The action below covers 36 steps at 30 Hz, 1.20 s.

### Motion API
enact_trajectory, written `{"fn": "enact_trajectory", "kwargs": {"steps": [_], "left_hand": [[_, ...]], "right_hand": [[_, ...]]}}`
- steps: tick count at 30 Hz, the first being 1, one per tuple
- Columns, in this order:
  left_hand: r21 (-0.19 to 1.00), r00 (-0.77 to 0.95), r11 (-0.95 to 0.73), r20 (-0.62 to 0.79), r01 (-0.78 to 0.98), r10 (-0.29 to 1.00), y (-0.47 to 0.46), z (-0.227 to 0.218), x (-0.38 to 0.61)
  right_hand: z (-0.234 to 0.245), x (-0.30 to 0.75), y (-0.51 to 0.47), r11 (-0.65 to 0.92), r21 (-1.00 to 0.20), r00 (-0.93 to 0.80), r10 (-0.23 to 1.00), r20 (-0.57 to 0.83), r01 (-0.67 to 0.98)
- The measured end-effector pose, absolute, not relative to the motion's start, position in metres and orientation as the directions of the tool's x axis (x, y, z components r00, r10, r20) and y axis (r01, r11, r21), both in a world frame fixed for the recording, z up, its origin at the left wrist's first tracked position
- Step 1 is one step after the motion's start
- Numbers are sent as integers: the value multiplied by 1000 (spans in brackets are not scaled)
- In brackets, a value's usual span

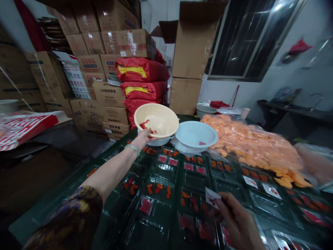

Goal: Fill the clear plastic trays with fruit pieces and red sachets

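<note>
My left hand [143, 136], with a pale bracelet at the wrist, grips the near rim of a cream plastic basin [163, 119]. The basin tilts toward me over another bowl, and a few red-orange pieces [146, 125] lie inside on its left. At the lower right, my right hand [238, 215] pinches a small white sachet [212, 197] with a red print. Below that hand are clear compartment trays [145, 232] holding red-orange pieces [158, 188] and flat red sachets [146, 205]. Some trays to the right carry white sachets [271, 191] like the pinched one.
A light blue basin [196, 136] stands beside the cream one, with one pink-red packet inside. A large clear bag of orange pieces [249, 142] lies on the right of the dark green table. Cardboard boxes [111, 93] and red sacks [143, 71] are stacked behind.
</note>
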State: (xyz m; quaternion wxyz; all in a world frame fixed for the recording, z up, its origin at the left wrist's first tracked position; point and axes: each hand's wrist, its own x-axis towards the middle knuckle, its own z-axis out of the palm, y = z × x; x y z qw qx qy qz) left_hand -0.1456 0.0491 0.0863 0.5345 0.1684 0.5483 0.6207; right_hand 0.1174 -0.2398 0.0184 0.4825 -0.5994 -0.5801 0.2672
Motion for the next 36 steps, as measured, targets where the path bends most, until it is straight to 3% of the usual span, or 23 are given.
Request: {"fn": "enact_trajectory", "kwargs": {"steps": [5, 11, 17, 21, 28, 30, 33, 36], "left_hand": [[863, -356, 107, -313, -493, 881, 35, 77, -141], [849, -338, 33, -245, -527, 909, 38, 73, -125], [852, -371, 66, -295, -520, 881, 59, 83, -132], [864, -356, 143, -343, -483, 869, 61, 79, -142], [901, -350, 74, -240, -428, 905, 54, 57, -139], [907, -370, 41, -212, -418, 905, 54, 54, -135], [916, -416, 14, -196, -402, 888, 54, 53, -134], [910, -474, -2, -214, -415, 854, 50, 59, -145]], "right_hand": [[40, 126, -194, 22, -1000, 225, 974, 23, 6], [52, 147, -118, 76, -977, 363, 932, -2, -200], [57, 154, -38, 61, -997, 491, 868, 74, 42], [48, 147, -8, 40, -997, 474, 878, 70, 73], [42, 156, 11, -30, -949, 535, 831, 152, 315], [45, 161, 14, -105, -854, 541, 811, 223, 509], [41, 164, 15, -256, -550, 462, 842, 277, 795], [24, 162, 10, -287, -414, 406, 884, 233, 864]]}}
